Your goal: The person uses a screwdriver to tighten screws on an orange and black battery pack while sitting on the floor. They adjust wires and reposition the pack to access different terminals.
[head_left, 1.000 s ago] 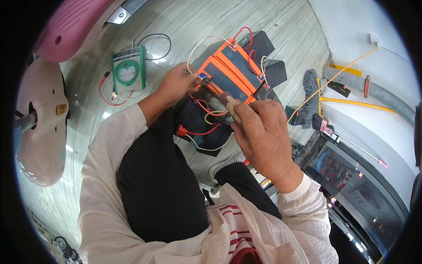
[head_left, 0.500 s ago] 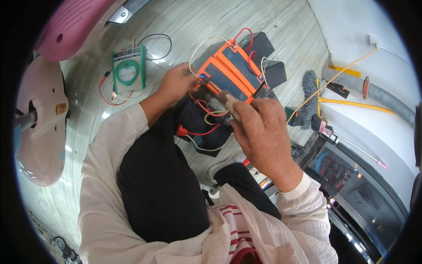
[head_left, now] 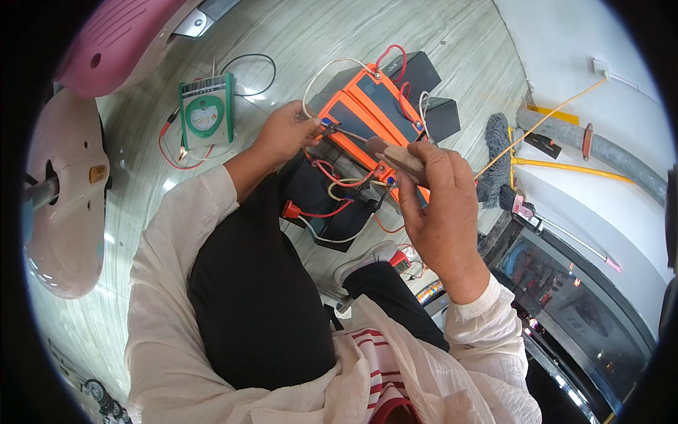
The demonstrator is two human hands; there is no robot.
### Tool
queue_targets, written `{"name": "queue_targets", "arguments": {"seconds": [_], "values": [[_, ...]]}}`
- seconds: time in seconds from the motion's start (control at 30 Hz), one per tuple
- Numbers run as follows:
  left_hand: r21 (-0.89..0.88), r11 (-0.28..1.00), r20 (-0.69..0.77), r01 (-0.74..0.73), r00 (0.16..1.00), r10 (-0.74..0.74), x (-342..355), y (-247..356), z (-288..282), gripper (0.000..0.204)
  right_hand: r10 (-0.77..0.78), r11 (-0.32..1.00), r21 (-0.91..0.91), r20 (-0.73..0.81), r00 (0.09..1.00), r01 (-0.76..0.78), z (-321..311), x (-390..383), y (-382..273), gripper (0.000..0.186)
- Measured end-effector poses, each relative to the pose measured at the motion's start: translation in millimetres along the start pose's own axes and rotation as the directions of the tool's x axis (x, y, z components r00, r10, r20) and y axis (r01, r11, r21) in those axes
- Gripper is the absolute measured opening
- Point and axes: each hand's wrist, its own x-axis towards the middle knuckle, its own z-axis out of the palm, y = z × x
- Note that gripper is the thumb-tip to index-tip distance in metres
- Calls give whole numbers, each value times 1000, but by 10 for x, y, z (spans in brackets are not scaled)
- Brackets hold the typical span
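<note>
Two orange-topped batteries (head_left: 361, 129) stand side by side on the floor, with red and white wires on their terminals. At the left corner of the nearer one, my left hand (head_left: 286, 134) is closed in a pinch by the blue-marked terminal; a wire end seems to be between its fingertips, partly hidden. My right hand (head_left: 445, 201) grips the worn wooden handle of a soldering iron (head_left: 401, 161). Its metal shaft points left to that same terminal, close to my left fingertips. In front lie dark batteries (head_left: 339, 222) with red and white leads and a red connector (head_left: 290, 209).
A green-and-white meter (head_left: 206, 113) with red and black leads lies at the left. A yellow-orange cord (head_left: 540, 121) runs from the wall socket toward my right hand. Grey mop (head_left: 496, 152) and glass case (head_left: 575, 297) stand right; pink and cream scooter bodies (head_left: 67, 191) stand left.
My right hand has shifted right and tilted the iron, showing its handle and shaft more fully. The battery's near-right terminals have come into sight. My left hand stays put.
</note>
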Motion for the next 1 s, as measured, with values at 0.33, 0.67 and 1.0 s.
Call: {"name": "queue_targets", "arguments": {"seconds": [0.33,0.67,1.0], "values": [[-12,1000,2,9,1000,-9,3,5,13,13,-53,998,-37,11,999,53,-18,103,-29,37],[447,894,-11,-34,999,44,32,-92,-61,35,-32,999,-34,222,975,41,-138,314,-122,35],[514,852,52,-100,995,85,12,-126,-102,38,-115,992,-36,89,989,118,-50,313,-30,35]]}}
